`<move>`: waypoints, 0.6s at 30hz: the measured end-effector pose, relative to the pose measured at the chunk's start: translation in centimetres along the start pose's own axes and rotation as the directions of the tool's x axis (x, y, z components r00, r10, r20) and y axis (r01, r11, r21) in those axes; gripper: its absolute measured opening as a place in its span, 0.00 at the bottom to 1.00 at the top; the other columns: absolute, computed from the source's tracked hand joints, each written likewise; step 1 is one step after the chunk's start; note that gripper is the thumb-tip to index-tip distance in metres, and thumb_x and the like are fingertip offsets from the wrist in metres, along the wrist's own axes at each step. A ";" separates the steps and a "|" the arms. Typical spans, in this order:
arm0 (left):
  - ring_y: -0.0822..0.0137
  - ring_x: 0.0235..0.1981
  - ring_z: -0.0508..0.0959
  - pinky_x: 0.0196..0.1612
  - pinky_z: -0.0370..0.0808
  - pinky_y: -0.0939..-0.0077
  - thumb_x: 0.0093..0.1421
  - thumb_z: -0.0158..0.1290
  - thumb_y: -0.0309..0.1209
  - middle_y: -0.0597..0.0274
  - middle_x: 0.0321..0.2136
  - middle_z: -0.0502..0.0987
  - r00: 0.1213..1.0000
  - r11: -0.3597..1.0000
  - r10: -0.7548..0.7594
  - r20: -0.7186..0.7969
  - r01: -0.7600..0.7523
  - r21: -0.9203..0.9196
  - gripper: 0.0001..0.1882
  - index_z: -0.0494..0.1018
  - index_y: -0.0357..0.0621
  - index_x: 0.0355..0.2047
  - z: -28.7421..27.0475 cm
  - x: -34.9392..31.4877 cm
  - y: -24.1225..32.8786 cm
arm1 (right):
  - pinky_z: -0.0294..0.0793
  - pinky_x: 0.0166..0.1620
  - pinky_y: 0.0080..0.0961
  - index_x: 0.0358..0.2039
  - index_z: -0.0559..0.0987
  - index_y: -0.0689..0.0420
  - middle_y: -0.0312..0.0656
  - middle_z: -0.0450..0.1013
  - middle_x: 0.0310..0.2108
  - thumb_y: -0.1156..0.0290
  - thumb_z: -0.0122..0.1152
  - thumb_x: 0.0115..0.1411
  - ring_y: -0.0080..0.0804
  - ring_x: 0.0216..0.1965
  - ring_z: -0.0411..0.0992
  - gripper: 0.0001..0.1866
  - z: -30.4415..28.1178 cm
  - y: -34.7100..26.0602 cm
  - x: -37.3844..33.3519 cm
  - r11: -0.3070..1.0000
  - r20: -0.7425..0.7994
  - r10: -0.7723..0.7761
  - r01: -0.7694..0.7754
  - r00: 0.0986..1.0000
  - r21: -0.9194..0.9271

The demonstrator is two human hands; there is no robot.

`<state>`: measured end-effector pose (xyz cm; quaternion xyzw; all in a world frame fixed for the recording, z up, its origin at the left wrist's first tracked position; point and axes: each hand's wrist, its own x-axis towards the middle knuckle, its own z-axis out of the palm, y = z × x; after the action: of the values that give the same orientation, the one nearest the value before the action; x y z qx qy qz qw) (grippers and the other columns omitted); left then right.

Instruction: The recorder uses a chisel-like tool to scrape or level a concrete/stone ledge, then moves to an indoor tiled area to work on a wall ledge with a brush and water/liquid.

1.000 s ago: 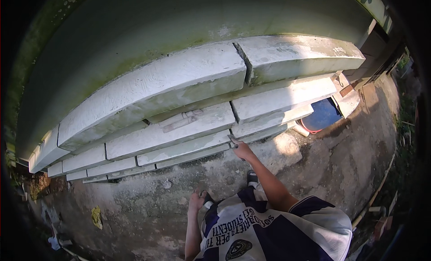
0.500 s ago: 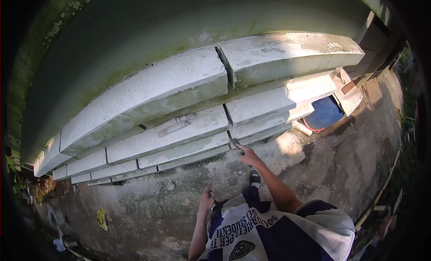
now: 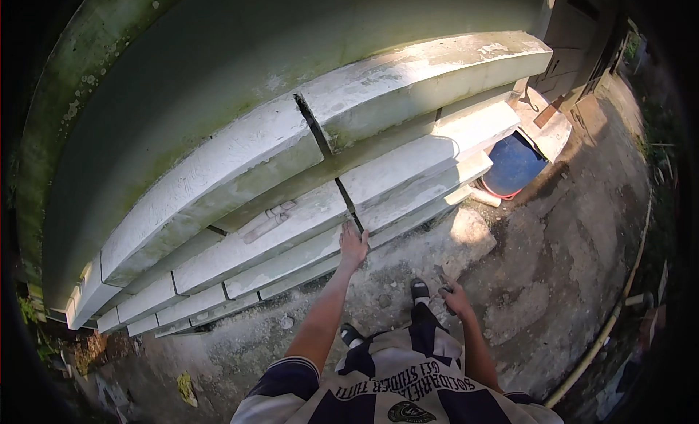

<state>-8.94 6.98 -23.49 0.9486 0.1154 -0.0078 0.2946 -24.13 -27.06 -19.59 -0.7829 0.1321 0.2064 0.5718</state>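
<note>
My left hand (image 3: 353,246) lies with fingers stretched out on the edge of the lower pale concrete ledges (image 3: 291,258), just left of a dark gap (image 3: 349,199) that cuts across them. Farther right and nearer to me, my right hand (image 3: 456,299) is closed round a small hand tool (image 3: 442,275) with a dark, narrow end; its exact kind is too small to make out. The tool is held over the ground, apart from the ledges. Above, a thicker whitish ledge (image 3: 218,165) runs along the green-stained wall and has a matching dark gap.
Several pale tube-shaped pieces (image 3: 269,220) lie on the middle ledge. A blue container (image 3: 515,167) with a red rim stands at the right end, beside a pale slab (image 3: 547,125). A long pole (image 3: 619,307) borders the rough ground at right. A yellow wrapper (image 3: 186,389) lies lower left.
My right hand has drawn the tool back from the gap toward my right side. My left hand has reached forward from beside my body onto the ledge. The view has shifted and turned.
</note>
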 end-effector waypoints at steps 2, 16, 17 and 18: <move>0.50 0.68 0.48 0.68 0.46 0.56 0.64 0.42 0.53 0.42 0.66 0.49 0.998 1.000 0.030 0.060 -0.030 0.001 0.41 0.48 0.32 0.65 1.5 1.8 0.1 | 0.67 0.23 0.22 0.62 0.67 0.51 0.33 0.68 0.23 0.74 0.58 0.55 0.21 0.19 0.65 0.32 -1.2 1.0 -2.3 0.990 -0.048 0.109 -0.103 0.993 0.097; 0.45 0.68 0.47 0.67 0.49 0.55 0.60 0.51 0.33 0.43 0.68 0.45 0.921 0.923 0.342 -0.186 -0.367 -0.118 0.38 0.47 0.38 0.67 0.4 -5.8 0.5 | 0.69 0.26 0.26 0.61 0.65 0.50 0.39 0.71 0.26 0.73 0.61 0.52 0.26 0.22 0.68 0.33 -4.2 3.1 -2.3 0.974 -0.033 0.225 -0.225 0.974 0.017; 0.45 0.68 0.48 0.67 0.50 0.55 0.59 0.51 0.31 0.42 0.68 0.45 0.915 0.916 0.372 -0.156 -0.389 -0.095 0.38 0.47 0.38 0.67 0.0 -5.8 0.4 | 0.69 0.26 0.26 0.61 0.65 0.50 0.39 0.71 0.26 0.73 0.61 0.52 0.26 0.22 0.68 0.33 -3.9 3.1 -0.5 0.974 -0.019 0.225 -0.225 0.974 0.006; 0.44 0.68 0.48 0.67 0.50 0.55 0.59 0.51 0.30 0.42 0.67 0.45 0.908 0.909 0.399 -0.125 -0.410 -0.075 0.38 0.47 0.38 0.66 -0.2 -5.9 0.3 | 0.69 0.26 0.26 0.61 0.65 0.49 0.39 0.71 0.27 0.72 0.61 0.53 0.25 0.22 0.67 0.34 -3.6 3.0 1.2 0.987 -0.006 0.142 -0.142 0.990 -0.077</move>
<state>-14.60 5.60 -22.71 0.9350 -0.0680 0.1101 0.3301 -23.78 -31.39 -21.68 -0.7929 0.1796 0.2515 0.5251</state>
